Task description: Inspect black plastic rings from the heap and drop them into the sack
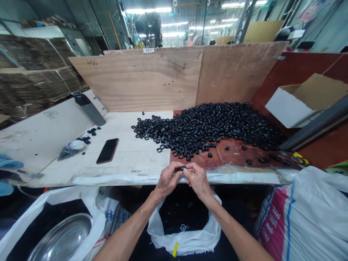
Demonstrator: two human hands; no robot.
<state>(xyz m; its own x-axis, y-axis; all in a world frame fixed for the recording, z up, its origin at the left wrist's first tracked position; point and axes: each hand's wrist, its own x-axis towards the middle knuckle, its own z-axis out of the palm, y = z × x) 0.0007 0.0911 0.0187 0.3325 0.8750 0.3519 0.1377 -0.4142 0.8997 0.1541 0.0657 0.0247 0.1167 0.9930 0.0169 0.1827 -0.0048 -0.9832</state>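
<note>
My left hand [170,178] and my right hand [197,179] meet at the front edge of the table. Between their fingertips they pinch one small black plastic ring-shaped part [182,168]. Just beyond lies a large heap of similar black parts [217,123], spread over the white and red-brown tabletop, with several loose pieces at its near edge. Right below my hands an open white sack [185,241] holds dark contents that I cannot make out clearly.
A phone [107,150] and a grey bottle [91,109] are on the left, near a clear bag [71,149]. Wooden boards [152,81] wall the back. At right are a cardboard box [296,105], a metal bar and a full sack [312,214]. A metal bowl [63,237] sits lower left.
</note>
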